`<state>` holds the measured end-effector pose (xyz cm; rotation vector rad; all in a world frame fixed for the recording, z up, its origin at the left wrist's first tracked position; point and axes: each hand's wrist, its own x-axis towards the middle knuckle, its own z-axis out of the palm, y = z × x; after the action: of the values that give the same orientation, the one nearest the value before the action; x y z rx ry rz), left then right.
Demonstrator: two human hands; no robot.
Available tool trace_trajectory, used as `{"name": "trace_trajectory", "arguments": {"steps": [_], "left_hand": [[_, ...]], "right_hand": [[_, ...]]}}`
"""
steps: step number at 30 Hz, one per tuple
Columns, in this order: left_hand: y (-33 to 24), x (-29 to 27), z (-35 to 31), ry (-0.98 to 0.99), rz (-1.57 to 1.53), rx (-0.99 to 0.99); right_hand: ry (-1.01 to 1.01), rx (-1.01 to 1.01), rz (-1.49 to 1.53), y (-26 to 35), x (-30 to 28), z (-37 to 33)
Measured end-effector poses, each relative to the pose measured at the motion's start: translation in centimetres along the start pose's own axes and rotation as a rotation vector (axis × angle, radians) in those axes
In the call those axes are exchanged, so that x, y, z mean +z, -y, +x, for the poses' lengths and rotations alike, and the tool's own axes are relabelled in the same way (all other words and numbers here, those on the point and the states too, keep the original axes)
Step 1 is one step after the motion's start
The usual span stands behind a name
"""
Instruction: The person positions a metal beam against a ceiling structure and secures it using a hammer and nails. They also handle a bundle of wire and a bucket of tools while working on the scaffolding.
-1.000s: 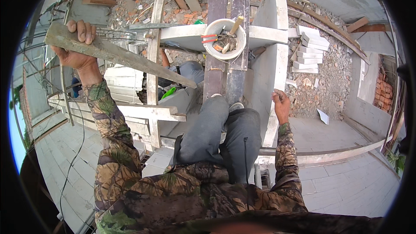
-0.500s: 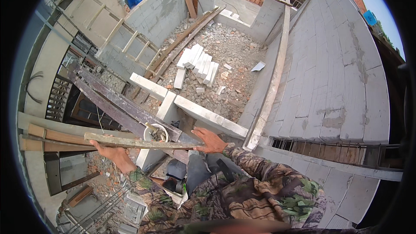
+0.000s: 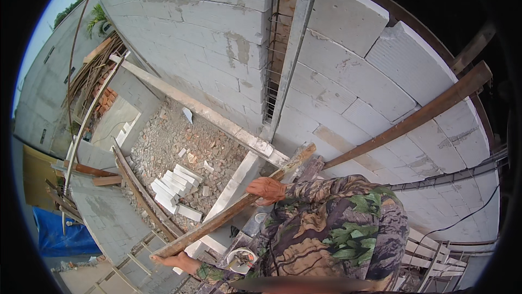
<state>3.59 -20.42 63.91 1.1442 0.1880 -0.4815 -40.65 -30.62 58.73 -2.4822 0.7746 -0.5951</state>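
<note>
While both hands grip it, weathered wooden plank (image 3: pixel 234 213) tilts upward.

1. Plank (image 3: pixel 239 212): weathered brown wood with grey cement smears.
2. Sleeve (image 3: pixel 331 223): green, tan and dark brown camouflage.
3. Block wall (image 3: pixel 348 76): pale grey, darker mortar lines.
4. Rubble (image 3: pixel 179 147) at 9 o'clock: grey with reddish bits.
5. Stacked blocks (image 3: pixel 171 182): white.
6. Tarp (image 3: pixel 57 234): blue.
7. Bucket (image 3: pixel 239 258): white.

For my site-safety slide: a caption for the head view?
Both hands, left hand and right hand, grip a long wooden plank beside a grey block wall.
</note>
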Motion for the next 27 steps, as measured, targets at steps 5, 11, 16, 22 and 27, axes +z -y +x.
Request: {"name": "trace_trajectory", "arguments": {"steps": [5, 11, 16, 22, 27], "left_hand": [[1.9, 10.1, -0.5, 0.370, -0.067, -0.132], [6.1, 22.9, -4.3, 0.686, -0.202, -0.213], [7.6, 32.9, -6.4, 0.855, -0.417, -0.357], [7.7, 40.3, -13.8, 1.304, -0.577, -0.468], [6.3, 41.8, -17.0, 1.252, -0.529, -0.497]], "right_hand": [[-0.244, 0.187, -0.179, 2.5, -8.7, -4.9], [-0.441, 0.243, -0.561, 4.1, -23.4, -7.3], [-0.591, 0.159, -0.891, 5.5, -35.4, -6.8], [-0.684, 0.194, -1.024, 5.2, -43.8, -8.9], [-0.695, 0.247, -0.983, 4.5, -43.3, -9.8]]}}
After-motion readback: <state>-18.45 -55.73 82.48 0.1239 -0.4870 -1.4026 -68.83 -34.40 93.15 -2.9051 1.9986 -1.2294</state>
